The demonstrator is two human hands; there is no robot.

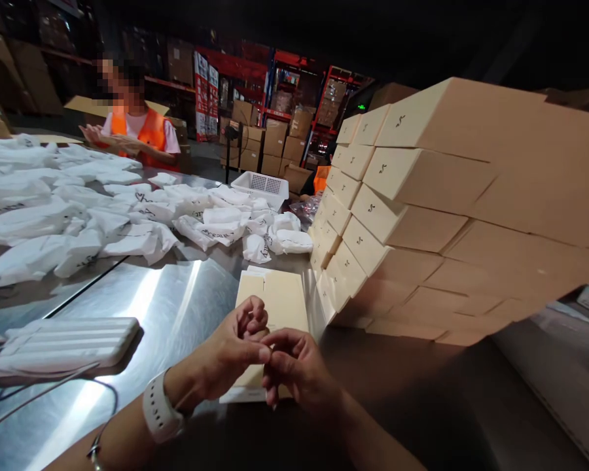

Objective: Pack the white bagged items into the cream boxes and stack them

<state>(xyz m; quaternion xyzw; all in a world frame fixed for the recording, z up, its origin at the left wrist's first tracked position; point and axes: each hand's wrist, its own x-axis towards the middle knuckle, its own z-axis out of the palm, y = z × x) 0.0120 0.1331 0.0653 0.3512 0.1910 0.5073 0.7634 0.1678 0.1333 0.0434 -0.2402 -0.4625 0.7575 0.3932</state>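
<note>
My left hand and my right hand meet at the fingertips above a flat cream cardboard box. Thumb and fingers of both are pinched together; whatever lies between them, if anything, is too small to make out. The left fingers curl inward, and a white strap circles that wrist. The box lies on the metal table, with white edges at its far and near ends. Part of it is hidden behind my hands.
A tall stack of cream boxes rises close on the right. White printed pouches pile up across the table's far left. A white power-bank-like device with cables lies left. Beyond are a white basket and a person in an orange vest.
</note>
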